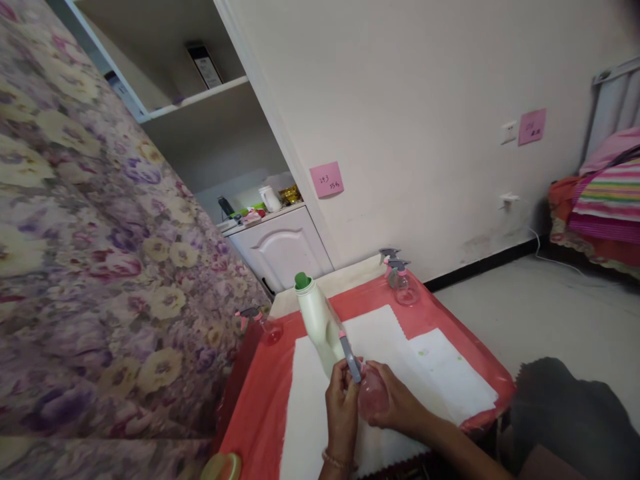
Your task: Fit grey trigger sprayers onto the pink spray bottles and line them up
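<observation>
Here, my right grip (396, 400) is clamped around a clear spray bottle (373, 395), at six o'clock over the tabletop (260, 407), my left grip (342, 393) pinches its gray sprayer head (350, 358), a pale green jug (315, 317) at eleven o'clock.

Right fingers (384, 375) cover part of the pink spray bottle (371, 398); contents cannot be told. Left fingers (339, 369): tips partly hidden at the gray spray head (351, 359). Just beyond them, base of pale jug (315, 317) hidden. Farther beyond the right fingers, rear sprayer (389, 253) mostly blocked by front sprayer (406, 293). Nearer, left of both hands' fingers: gold lid (220, 468), cut by lower edge. Well beyond them: wall note (327, 180), writing too small to read. Right of them: dark shape (570, 413), blurred, cut off.
</observation>
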`<action>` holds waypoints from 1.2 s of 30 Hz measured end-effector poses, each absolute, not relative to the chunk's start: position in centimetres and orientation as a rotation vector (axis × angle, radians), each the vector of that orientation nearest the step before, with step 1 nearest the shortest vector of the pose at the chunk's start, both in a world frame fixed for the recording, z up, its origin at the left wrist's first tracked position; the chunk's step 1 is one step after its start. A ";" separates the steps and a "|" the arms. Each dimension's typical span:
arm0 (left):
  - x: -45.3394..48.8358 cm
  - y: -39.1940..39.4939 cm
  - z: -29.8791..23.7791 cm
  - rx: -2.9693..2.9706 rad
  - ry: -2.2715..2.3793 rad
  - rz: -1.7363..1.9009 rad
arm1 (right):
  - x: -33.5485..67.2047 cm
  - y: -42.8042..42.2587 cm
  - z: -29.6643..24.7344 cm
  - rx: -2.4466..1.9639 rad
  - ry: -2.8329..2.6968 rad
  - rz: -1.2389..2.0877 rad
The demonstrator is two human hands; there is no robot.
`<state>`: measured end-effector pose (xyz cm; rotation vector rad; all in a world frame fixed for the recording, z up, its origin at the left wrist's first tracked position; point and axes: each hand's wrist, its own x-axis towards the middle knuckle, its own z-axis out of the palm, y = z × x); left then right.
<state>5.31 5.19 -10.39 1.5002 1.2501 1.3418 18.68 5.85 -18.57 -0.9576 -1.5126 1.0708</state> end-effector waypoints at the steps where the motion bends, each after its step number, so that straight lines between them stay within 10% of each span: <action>1: 5.3 5.2 -10.4 1.515 1.257 1.335 | 18.7 5.8 -18.5 -0.961 -1.512 1.077; 36: 4.5 4.4 -11.2 1.574 1.311 1.224 | 21.0 5.5 -15.6 -0.921 -1.544 1.127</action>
